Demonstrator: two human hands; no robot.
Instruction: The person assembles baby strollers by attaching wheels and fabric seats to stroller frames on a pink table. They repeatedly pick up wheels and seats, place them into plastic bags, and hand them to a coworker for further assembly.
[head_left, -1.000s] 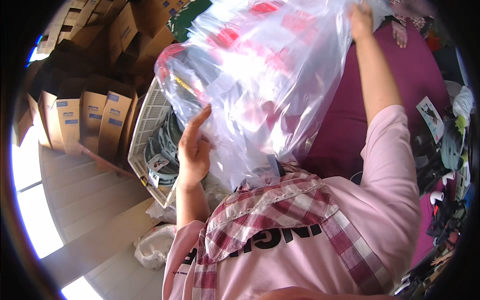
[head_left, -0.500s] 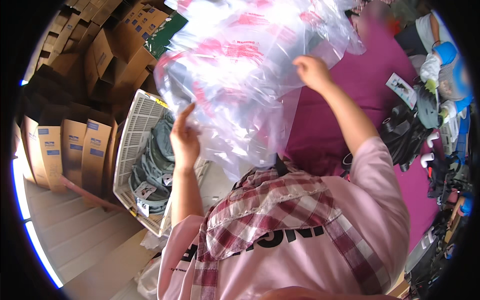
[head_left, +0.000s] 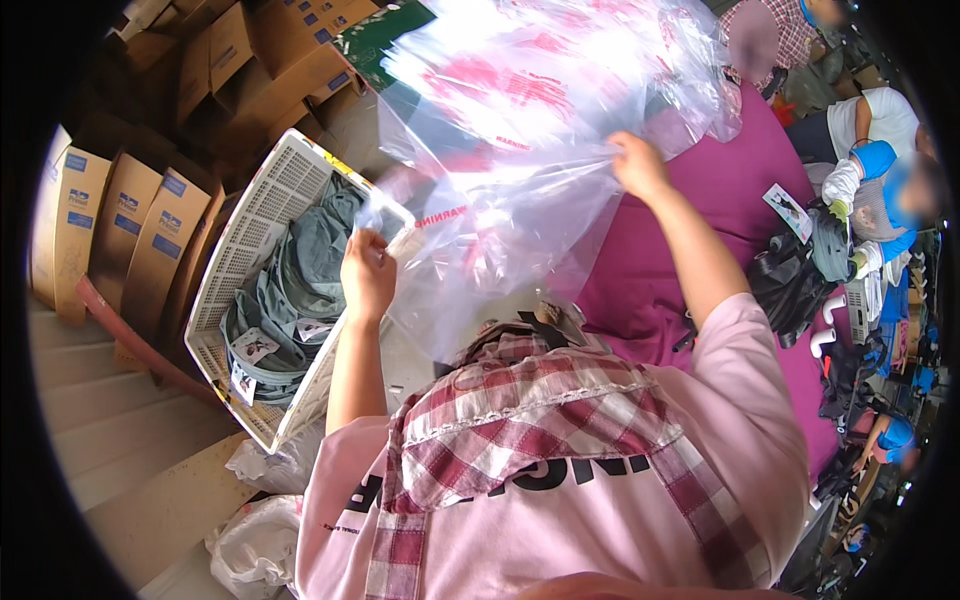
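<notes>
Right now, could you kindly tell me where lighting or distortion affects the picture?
Head view: glare washes out much of the clear plastic; head view: deep shadow lies behind the cardboard boxes; head view: fisheye vignetting blackens the corners.

You are in what looks like the packing area of a workshop or factory. Look to your left: tall cardboard cartons (head_left: 145, 220) with matching blue print stand in a row, and more brown boxes (head_left: 215, 65) are stacked beyond them. Just beside you, a white perforated plastic crate (head_left: 248, 212) holds a batch of similar grey-green fabric items (head_left: 315, 250) with picture cards among them. Ahead of you there are clear plastic bags (head_left: 520, 95) with red print, next to a broad purple cloth surface (head_left: 700, 245). On your right, black goods (head_left: 785, 290) lie heaped near several other people (head_left: 888, 122).
</notes>
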